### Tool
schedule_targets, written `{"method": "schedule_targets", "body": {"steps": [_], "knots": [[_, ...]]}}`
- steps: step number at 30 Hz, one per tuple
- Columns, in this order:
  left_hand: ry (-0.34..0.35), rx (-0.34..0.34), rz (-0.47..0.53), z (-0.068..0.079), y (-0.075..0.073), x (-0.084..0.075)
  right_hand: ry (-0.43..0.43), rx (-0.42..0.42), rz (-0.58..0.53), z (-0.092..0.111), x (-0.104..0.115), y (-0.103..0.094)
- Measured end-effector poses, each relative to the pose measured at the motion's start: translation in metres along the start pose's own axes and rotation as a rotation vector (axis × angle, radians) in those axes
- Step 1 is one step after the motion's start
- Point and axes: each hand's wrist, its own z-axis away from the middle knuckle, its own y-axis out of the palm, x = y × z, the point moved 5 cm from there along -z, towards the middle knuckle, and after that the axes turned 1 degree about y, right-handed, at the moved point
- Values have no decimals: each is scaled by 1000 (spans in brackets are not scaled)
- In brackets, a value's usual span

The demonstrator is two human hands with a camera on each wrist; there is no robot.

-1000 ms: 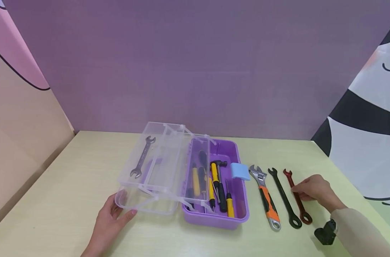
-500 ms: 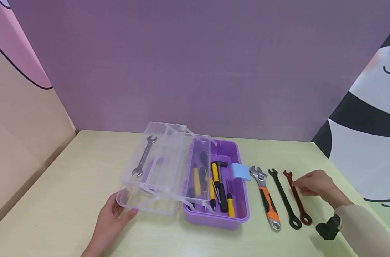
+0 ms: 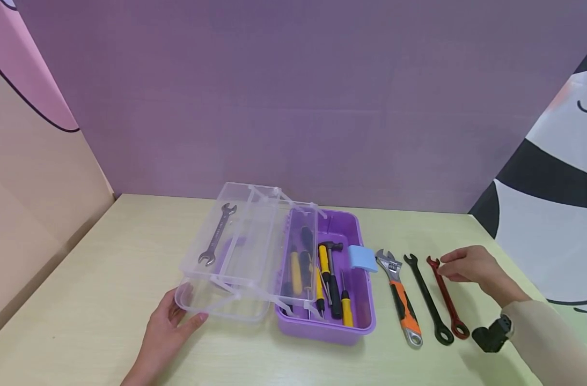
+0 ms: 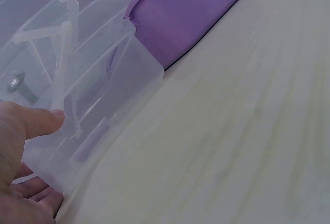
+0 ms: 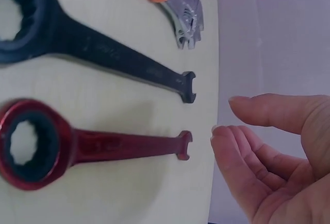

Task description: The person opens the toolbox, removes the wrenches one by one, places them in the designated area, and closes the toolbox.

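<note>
My left hand (image 3: 165, 329) grips the near left corner of the clear plastic lid (image 3: 262, 241) of a purple toolbox (image 3: 322, 333). In the left wrist view the thumb (image 4: 44, 122) lies over the lid and the other fingers curl beneath it. A silver open-ended wrench (image 3: 217, 234) rests in the clear tray section. On the right, my right hand (image 3: 472, 265) hovers by the open end of a red combination wrench (image 3: 447, 297). Its thumb and fingertips stand apart with nothing between them in the right wrist view. Left of that lies a black combination wrench (image 3: 426, 295).
An adjustable wrench (image 3: 403, 305) with an orange and black handle lies beside the toolbox. Inside the box are a hammer (image 3: 324, 260), a yellow-handled screwdriver (image 3: 346, 311) and other hand tools. A blue latch (image 3: 362, 258) sticks out on its right side.
My right hand has come off the red wrench's shaft, rising and moving away toward its open end. The red wrench stays on the table; my left hand keeps its grip on the lid.
</note>
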Motion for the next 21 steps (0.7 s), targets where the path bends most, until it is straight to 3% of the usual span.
{"method": "schedule_targets", "body": {"steps": [9, 21], "knots": [[6, 3, 3, -1, 0, -2, -24, 31, -71, -1, 13, 2], [2, 4, -8, -1, 1, 0, -57, 60, -68, -2, 42, 6]]}}
